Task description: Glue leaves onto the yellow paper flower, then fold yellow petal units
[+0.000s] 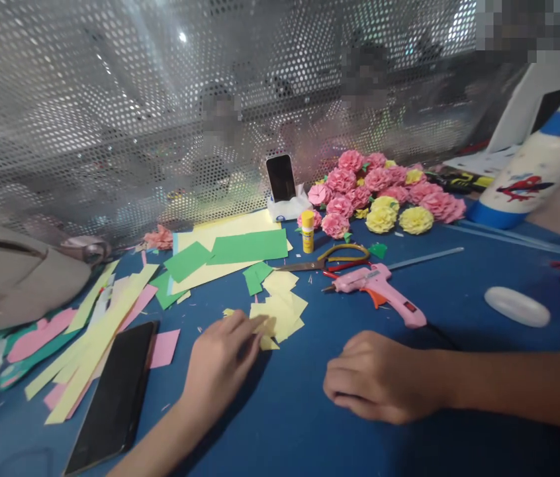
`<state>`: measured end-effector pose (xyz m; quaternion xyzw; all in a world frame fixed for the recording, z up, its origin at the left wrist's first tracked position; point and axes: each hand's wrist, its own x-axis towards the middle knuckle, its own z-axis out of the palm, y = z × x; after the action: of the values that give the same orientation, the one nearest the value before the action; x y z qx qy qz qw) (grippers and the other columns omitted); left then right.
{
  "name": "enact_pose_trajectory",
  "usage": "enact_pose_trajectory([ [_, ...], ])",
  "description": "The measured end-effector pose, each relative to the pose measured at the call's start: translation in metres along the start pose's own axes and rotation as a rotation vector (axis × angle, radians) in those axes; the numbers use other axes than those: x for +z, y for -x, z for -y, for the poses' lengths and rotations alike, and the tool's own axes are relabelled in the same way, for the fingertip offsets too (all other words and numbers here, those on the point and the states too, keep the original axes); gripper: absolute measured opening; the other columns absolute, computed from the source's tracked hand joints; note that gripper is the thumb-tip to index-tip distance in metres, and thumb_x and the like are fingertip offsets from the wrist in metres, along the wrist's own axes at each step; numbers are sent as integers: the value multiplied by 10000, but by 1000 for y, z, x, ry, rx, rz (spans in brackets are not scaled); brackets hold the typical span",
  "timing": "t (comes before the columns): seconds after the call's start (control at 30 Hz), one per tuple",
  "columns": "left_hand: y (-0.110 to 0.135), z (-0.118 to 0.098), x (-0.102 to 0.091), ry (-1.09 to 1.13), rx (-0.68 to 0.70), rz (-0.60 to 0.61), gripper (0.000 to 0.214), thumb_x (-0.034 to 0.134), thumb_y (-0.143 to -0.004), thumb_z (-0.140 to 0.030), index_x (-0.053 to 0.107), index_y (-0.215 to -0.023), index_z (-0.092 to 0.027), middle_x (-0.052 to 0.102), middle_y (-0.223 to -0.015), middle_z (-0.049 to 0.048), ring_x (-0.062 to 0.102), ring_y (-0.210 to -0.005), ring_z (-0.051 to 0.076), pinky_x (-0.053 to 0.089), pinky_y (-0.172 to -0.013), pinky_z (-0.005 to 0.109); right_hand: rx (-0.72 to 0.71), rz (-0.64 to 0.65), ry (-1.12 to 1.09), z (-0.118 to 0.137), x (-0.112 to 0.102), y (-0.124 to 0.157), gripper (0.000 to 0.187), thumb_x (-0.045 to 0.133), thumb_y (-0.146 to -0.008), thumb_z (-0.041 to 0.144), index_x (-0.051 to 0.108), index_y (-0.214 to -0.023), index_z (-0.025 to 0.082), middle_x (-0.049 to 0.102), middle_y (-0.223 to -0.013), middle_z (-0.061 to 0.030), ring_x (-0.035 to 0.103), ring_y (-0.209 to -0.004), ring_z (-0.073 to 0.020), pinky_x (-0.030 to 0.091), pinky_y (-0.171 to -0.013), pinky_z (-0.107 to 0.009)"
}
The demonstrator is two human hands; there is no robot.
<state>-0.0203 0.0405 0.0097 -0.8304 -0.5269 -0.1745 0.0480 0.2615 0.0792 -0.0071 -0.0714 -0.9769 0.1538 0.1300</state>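
Blue flat table [290,430] before us, our left hand [219,358] at loose pale-yellow paper pieces [284,313], its finger grip we cannot tell, our right hand [379,379] curled closed near pink plastic glue gun [360,280].

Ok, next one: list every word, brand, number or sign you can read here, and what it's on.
No text can be read with certainty.
Yellow glue stick: label printing, too small to read.
Pink glue gun: faint marks on the body, too small to read.
White bottle: small marks beside the red figure, too blurred to read.
White packet: a blue mark, unreadable.
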Motion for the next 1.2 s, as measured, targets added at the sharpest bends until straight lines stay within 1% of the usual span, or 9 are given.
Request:
enact_pose_trajectory([
  [0.03,-7,3,0,3,-46,8,247,417,-1037,-250,625,-1165,-215,645,-897,21,646,-759,153,476,-630,248,-6,6,8,0,0,0,179,392,-1001,251,560,-955,207,636,-798,16,508,-592,-135,334,-591,-302],
  [0.1,-20,5,1,-7,-112,24,193,515,-1009,-334,620,-1110,-208,655,-994,36,655,-884,187,508,-722,285,-13,13,15,0,-1,0,186,383,-996,242,561,-953,207,637,-807,17,513,-605,-133,339,-600,-297],
  [0.23,-38,-4,3,-35,-160,119,312,673,-918,-437,605,-1075,-176,661,-1007,48,652,-924,232,521,-814,391,-26,23,21,0,-2,-1,174,399,-982,235,568,-954,205,635,-810,17,512,-610,-133,335,-590,-294],
  [0.33,-45,-9,4,-45,-162,198,347,649,-940,-434,605,-1138,-152,654,-1044,59,652,-945,221,533,-854,426,-21,33,33,0,-3,-1,178,400,-983,221,575,-955,202,626,-796,18,499,-599,-130,329,-583,-295],
  [0.5,-47,-7,4,-28,-161,273,340,617,-967,-409,604,-1187,-151,655,-1103,71,663,-942,202,563,-847,411,-21,25,20,0,-4,-1,203,369,-994,222,570,-969,202,625,-798,14,493,-604,-130,312,-587,-292],
  [0.67,-45,-13,2,-36,-162,263,316,638,-954,-384,609,-1183,-167,626,-1191,84,635,-1038,226,552,-884,428,-28,-1,3,-1,-2,0,210,363,-1004,240,563,-951,202,624,-788,18,491,-596,-132,304,-592,-285],
  [0.8,-44,-15,0,-50,-148,258,265,625,-968,-340,619,-1173,-171,640,-1166,76,646,-1014,213,562,-872,414,-29,-9,-8,-1,-2,0,216,356,-1012,248,558,-948,204,618,-779,17,491,-597,-135,294,-592,-287],
  [0.97,-44,-6,3,-50,-137,250,235,606,-985,-323,626,-1155,-162,659,-1126,70,668,-938,184,583,-820,374,-24,15,-11,-2,-2,0,198,367,-1006,237,556,-959,202,621,-791,9,484,-601,-134,291,-590,-285],
  [1.2,-42,3,0,-32,-37,129,216,604,-987,-306,632,-1151,-169,658,-1141,71,667,-954,183,585,-824,369,-29,-12,-14,-2,-2,-1,228,346,-1015,245,562,-956,200,624,-798,13,491,-609,-133,302,-595,-287],
])
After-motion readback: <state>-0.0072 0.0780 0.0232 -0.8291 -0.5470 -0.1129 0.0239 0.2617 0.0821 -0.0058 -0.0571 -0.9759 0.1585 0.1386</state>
